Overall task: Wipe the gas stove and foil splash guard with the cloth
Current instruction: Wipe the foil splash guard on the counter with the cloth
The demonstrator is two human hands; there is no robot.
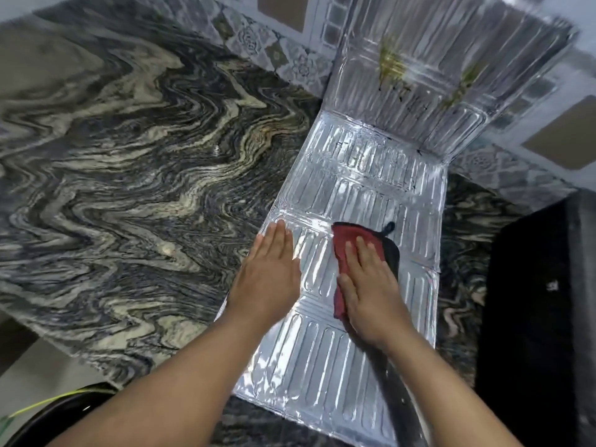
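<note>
hands flat: cloth [342, 250] on foil [354, 175] | stove [535, 301] right | counter [129, 156] left

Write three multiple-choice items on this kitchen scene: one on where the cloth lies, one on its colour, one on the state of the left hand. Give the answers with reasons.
1. Where does the cloth lie?
A. On the flat panel of the foil splash guard
B. On the marble counter
C. On the upright panel against the wall

2. What colour is the cloth?
A. Blue and white
B. Red with a black part
C. Yellow

3. How is the left hand?
A. Curled round the cloth
B. Raised off the foil
C. Flat, fingers straight, on the foil

Answers:
1 A: the cloth sits on the flat panel under the right hand.
2 B: red fabric shows beside the fingers, with a black edge and loop.
3 C: the palm lies flat at the foil's left edge, apart from the cloth.
</note>
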